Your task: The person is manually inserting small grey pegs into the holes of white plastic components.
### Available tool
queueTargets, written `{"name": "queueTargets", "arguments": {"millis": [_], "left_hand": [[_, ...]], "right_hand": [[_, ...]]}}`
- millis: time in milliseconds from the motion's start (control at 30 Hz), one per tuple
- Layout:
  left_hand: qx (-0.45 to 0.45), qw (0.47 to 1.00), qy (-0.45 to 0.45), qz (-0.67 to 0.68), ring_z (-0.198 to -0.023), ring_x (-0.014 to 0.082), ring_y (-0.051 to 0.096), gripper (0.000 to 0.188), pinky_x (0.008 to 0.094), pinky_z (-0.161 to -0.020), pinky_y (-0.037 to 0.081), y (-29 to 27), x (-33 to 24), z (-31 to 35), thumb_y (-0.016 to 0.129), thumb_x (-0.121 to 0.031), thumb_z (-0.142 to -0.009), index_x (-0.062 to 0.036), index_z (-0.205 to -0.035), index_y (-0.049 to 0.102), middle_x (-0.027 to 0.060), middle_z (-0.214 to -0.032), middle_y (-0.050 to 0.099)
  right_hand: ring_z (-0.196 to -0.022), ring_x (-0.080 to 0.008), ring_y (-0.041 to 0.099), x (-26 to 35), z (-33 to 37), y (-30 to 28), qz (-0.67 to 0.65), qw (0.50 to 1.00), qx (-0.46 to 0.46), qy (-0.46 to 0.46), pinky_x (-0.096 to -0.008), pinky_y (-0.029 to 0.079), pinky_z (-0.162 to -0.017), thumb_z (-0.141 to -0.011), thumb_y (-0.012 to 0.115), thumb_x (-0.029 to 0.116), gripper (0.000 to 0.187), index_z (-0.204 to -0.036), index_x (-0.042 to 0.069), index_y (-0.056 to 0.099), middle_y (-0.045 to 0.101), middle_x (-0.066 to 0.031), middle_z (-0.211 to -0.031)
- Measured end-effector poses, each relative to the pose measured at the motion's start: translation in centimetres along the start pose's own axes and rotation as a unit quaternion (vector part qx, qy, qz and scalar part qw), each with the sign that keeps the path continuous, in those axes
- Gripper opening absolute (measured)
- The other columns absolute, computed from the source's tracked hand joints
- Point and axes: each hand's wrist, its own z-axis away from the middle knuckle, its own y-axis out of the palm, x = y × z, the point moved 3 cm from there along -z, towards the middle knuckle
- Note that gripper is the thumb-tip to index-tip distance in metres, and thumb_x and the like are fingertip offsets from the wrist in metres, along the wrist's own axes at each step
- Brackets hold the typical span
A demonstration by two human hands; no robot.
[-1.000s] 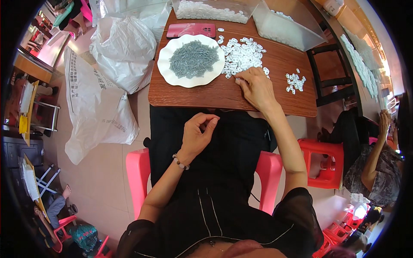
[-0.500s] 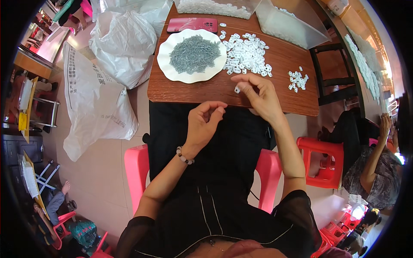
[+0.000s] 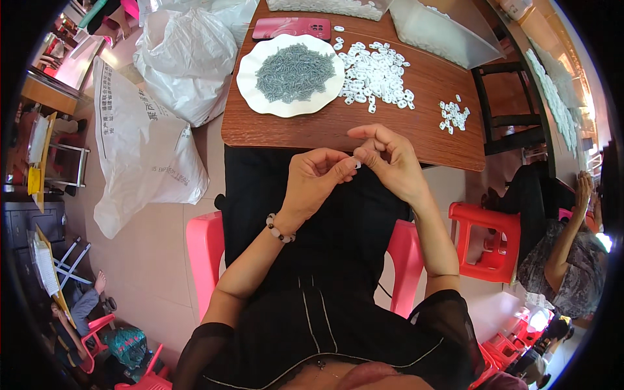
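Observation:
Just off the table's near edge, my two hands meet with fingertips together. A small white plastic piece (image 3: pixel 357 164) shows between them. My right hand (image 3: pixel 398 171) pinches it between thumb and forefinger, its other fingers loosely curled. My left hand (image 3: pixel 315 185) has thumb and forefinger closed against the same piece; whatever else they hold is hidden. Beyond the hands, a wavy-rimmed white plate (image 3: pixel 250 91) bears a heap of small grey rod-shaped pieces (image 3: pixel 296 73). Right of it spreads a pile of white two-holed plastic pieces (image 3: pixel 376 73). A smaller cluster of white pieces (image 3: pixel 454 117) lies farther right.
A pink phone (image 3: pixel 291 28) lies behind the plate on the brown table (image 3: pixel 286 133). Translucent bins (image 3: pixel 442 39) stand at the back. White sacks (image 3: pixel 146 156) sit on the floor at left; a red stool (image 3: pixel 484 240) stands at right. Other people sit around.
My right hand has drawn back from over the table edge with the white piece. My left hand has shifted right and its fingertips now meet those of the right.

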Motion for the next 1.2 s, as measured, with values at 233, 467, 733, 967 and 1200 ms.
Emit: {"name": "queueTargets", "arguments": {"millis": [233,467,733,967,1200], "left_hand": [[-0.053,0.998,-0.002,0.028,-0.068,0.0078,0.062,0.016,0.0196,-0.065,0.051,0.2,0.5,0.2,0.068,-0.010,-0.086,0.0044,-0.092,0.067,0.0064,-0.079,0.068],[-0.078,0.996,0.034,-0.005,-0.071,0.0086,0.064,0.016,0.0206,-0.067,0.052,0.0,1.1,0.3,0.064,-0.010,-0.089,0.0060,-0.091,0.065,0.0064,-0.080,0.068],[-0.085,0.985,0.072,-0.130,-0.069,0.0073,0.063,0.020,0.0205,-0.064,0.050,0.3,1.1,0.2,0.062,-0.014,-0.091,0.0054,-0.092,0.064,0.0069,-0.074,0.068],[-0.054,0.987,0.069,-0.135,-0.066,0.0072,0.062,0.020,0.0200,-0.060,0.048,0.9,1.1,-0.2,0.060,-0.015,-0.092,0.0046,-0.089,0.064,0.0062,-0.071,0.067],[-0.044,0.985,0.061,-0.156,-0.063,0.0067,0.061,0.019,0.0193,-0.058,0.046,1.0,1.0,-0.4,0.059,-0.014,-0.092,0.0045,-0.087,0.063,0.0053,-0.069,0.065]], "right_hand": [[-0.073,-0.0038,0.054,-1.0,0.4,0.5,0.038,0.999,-0.008,0.014,-0.0199,0.045,-0.070,-0.093,0.059,0.012,0.017,-0.102,-0.002,0.062,0.061,0.0008,-0.080],[-0.061,-0.0035,0.047,-0.6,0.8,1.4,0.089,0.995,-0.044,0.021,-0.0208,0.037,-0.055,-0.089,0.065,0.013,0.015,-0.087,-0.001,0.062,0.060,0.0006,-0.071],[-0.053,-0.0029,0.040,-1.5,0.9,1.2,0.078,0.993,-0.087,-0.026,-0.0223,0.032,-0.048,-0.088,0.063,0.009,0.009,-0.084,0.000,0.061,0.056,0.0009,-0.062],[-0.054,-0.0032,0.042,-1.4,1.1,0.7,0.060,0.991,-0.111,-0.047,-0.0214,0.034,-0.049,-0.088,0.063,0.010,0.010,-0.085,0.000,0.061,0.058,0.0007,-0.065],[-0.069,-0.0034,0.054,-1.4,1.1,0.1,0.084,0.995,-0.058,-0.011,-0.0191,0.041,-0.062,-0.091,0.061,0.011,0.012,-0.089,0.000,0.061,0.061,0.0009,-0.075]]}}
